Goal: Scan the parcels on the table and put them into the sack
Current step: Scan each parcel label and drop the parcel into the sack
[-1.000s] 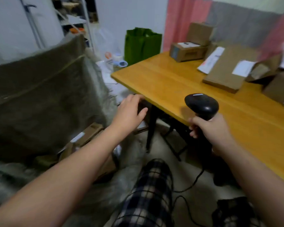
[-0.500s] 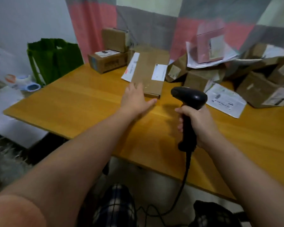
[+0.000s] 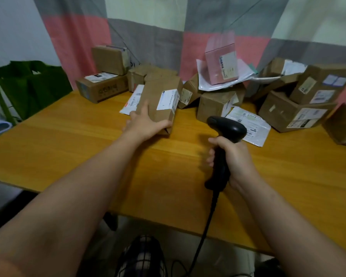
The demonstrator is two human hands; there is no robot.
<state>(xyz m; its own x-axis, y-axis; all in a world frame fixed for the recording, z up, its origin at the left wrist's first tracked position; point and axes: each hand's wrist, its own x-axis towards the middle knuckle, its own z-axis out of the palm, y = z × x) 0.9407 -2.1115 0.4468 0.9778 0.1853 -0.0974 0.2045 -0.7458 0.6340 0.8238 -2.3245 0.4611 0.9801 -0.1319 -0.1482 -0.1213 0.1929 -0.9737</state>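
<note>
Table (image 3: 68,148): smooth varnished wood. Parcels (image 3: 284,110): matt brown cardboard, white paper labels (image 3: 168,98). Scanner (image 3: 226,126): black plastic, slight sheen. Pink box (image 3: 221,62) at 12 o'clock: glossy film.

the left hand (image 3: 144,122) covers the near corner of the long brown box (image 3: 152,90), and i cannot tell if it grips the box or just lies on it. the words on the white label (image 3: 168,99) are too small to read. a white envelope (image 3: 131,101) is partly under that box. the right hand (image 3: 234,158) hides most of the handle of the scanner (image 3: 226,126), and the scanner's front faces away. its cord (image 3: 207,230) runs off the bottom edge. the top of the pink box (image 3: 221,62) is blurry. the far right box (image 3: 344,126) is cut off by the side edge. the table (image 3: 88,140) hides the bottom of the green bag (image 3: 28,86).
</note>
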